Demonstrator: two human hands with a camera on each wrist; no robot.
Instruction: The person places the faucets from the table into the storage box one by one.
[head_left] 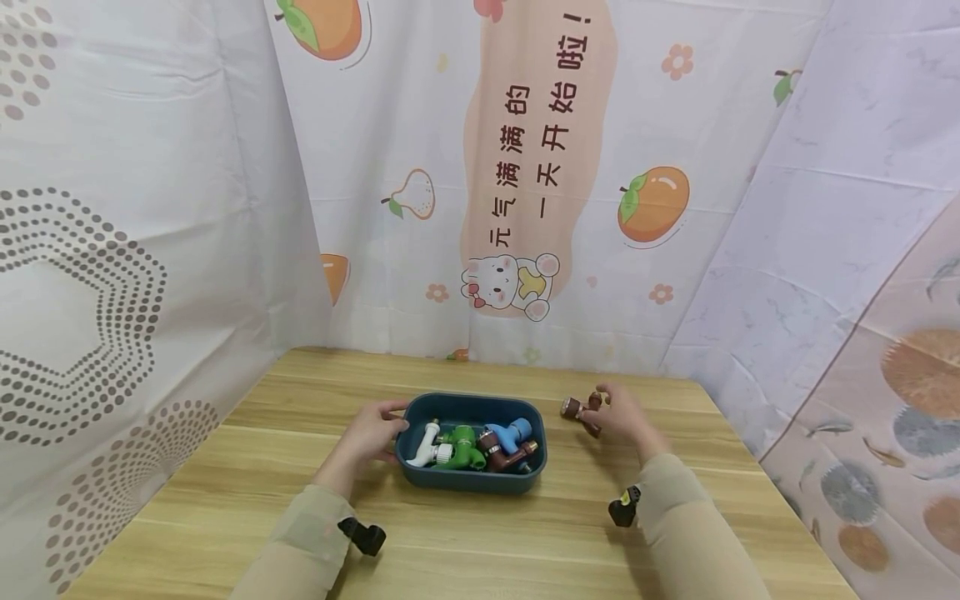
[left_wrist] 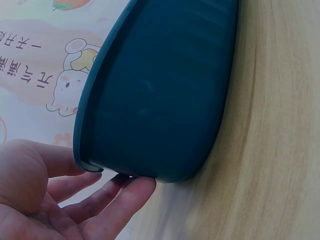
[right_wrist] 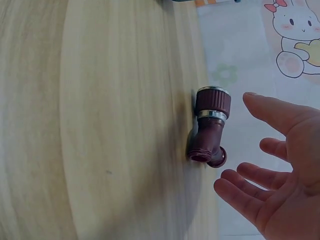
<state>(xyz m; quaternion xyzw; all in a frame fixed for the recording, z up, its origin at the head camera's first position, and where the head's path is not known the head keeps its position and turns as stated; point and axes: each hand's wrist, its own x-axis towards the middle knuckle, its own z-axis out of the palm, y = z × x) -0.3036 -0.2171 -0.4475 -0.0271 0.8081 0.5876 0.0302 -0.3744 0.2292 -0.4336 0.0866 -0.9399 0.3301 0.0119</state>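
A dark blue-green plastic basin (head_left: 468, 482) stands on the wooden table. It holds several plastic taps: a white tap (head_left: 427, 446), a green tap (head_left: 465, 450), a blue tap (head_left: 513, 433) and a brown tap (head_left: 498, 454). My left hand (head_left: 375, 429) holds the basin's left end at the rim; in the left wrist view its fingers (left_wrist: 122, 205) lie against the outer wall. Another brown tap (right_wrist: 211, 125) lies on the table right of the basin. Beside it my right hand (right_wrist: 280, 165) has its fingers spread, with a gap to the tap in the right wrist view.
The wooden table (head_left: 480, 542) reaches back to a hanging printed curtain (head_left: 420, 292). More curtains hang at the left and right sides. Each forearm carries a small black camera, the left camera (head_left: 363, 536) and the right camera (head_left: 624, 507).
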